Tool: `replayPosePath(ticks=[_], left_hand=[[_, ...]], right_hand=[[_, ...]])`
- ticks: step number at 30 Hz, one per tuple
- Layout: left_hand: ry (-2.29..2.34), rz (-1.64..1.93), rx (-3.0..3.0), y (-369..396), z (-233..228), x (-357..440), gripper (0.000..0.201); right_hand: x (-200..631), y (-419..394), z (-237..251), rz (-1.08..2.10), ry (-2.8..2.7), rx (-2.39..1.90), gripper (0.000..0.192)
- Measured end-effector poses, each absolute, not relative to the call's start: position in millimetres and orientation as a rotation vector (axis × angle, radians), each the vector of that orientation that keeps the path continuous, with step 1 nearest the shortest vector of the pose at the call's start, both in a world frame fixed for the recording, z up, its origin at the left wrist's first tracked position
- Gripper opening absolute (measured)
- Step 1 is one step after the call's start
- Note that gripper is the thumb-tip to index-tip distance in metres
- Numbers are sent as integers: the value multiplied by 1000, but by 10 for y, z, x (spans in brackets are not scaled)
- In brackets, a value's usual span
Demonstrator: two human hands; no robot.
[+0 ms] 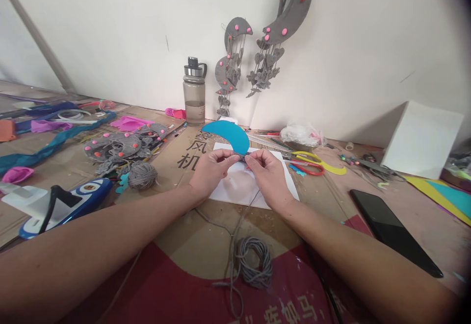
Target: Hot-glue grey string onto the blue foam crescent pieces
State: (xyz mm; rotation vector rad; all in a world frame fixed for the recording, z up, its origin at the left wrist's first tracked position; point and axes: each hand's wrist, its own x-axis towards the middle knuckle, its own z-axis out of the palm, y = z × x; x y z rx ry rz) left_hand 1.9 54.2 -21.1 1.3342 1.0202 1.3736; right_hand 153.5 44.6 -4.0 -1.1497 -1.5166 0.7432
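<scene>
Fingertips of both hands meet at the lower tip of a blue foam crescent (pixel 227 135), pinching it from either side. On the left hand (pixel 211 169) the thumb and forefinger are pressed together on the crescent's end, the other fingers curled under; the knuckles face up and the wrist lies low over the table. On the right hand (pixel 270 174) the thumb and forefinger close in the same way at about 3 o'clock from the left fingertips, nearly touching them, with the back of the hand turned up. Whether a strand of cord sits between the fingers is too small to tell. Both bare forearms run in from the bottom corners and converge toward the centre.

From the hands, the crescent arcs away toward 11 o'clock, its far end near a clear water bottle (pixel 194 92). Under the hands lies a white sheet of paper (pixel 235 191) on the cardboard-covered table (pixel 206 236). A coil of grey cord (pixel 253 261) rests at 6 o'clock, a strand leading up toward the hands. Red and yellow-handled scissors (pixel 307 162) lie at 3 o'clock, and a dark phone (pixel 393 231) at about 4 o'clock. A ball of grey yarn (pixel 142 175) sits at 9 o'clock, beside grey felt pieces with pink dots (pixel 117 146). Grey crescent hangings (pixel 287 15) are on the wall at 12 o'clock.
</scene>
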Motion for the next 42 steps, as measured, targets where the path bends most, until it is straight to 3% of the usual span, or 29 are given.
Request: replayPosePath(ticks=[26,42], left_hand=[[888,1274,1315,534,-186,-1,27],[854,1425,1337,522,-200,43,28]], right_hand=[[1504,461,-39,954,-1414,-1024,18],[1489,380,-12,845,-1460,-1051,15]])
